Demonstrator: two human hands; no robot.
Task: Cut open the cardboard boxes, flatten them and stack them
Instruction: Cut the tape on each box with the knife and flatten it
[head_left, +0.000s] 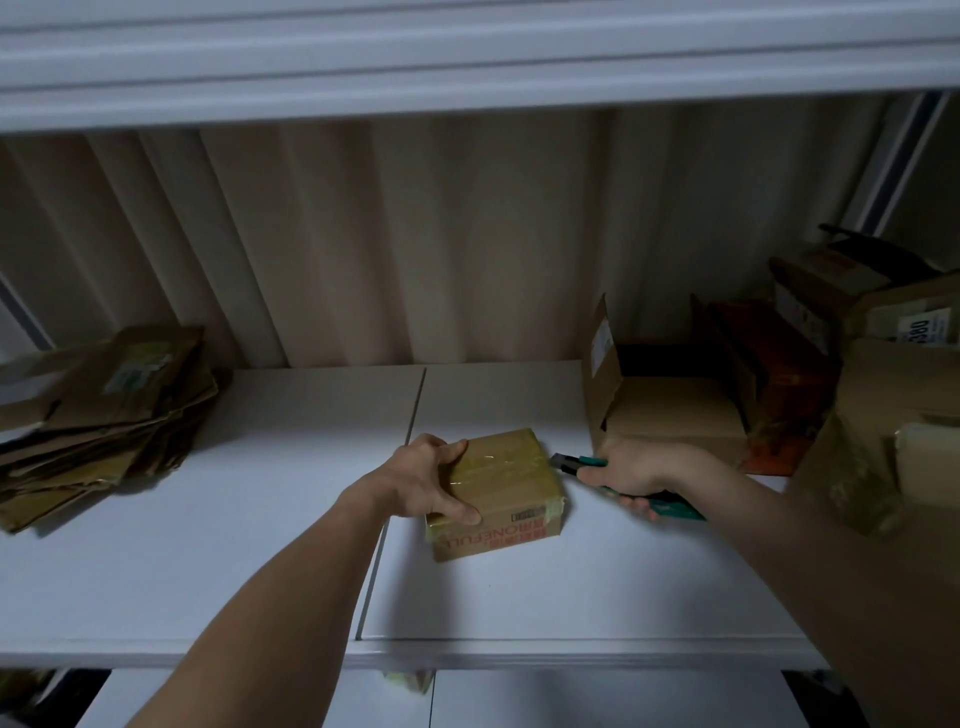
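Small taped box (501, 493) in the shelf (208, 545) middle | our left hand (431, 480) grips its left side, fingers curled on it | our right hand (636, 470) holds the knife (631, 483) just right of it | flat cardboard stack (98, 421) far left
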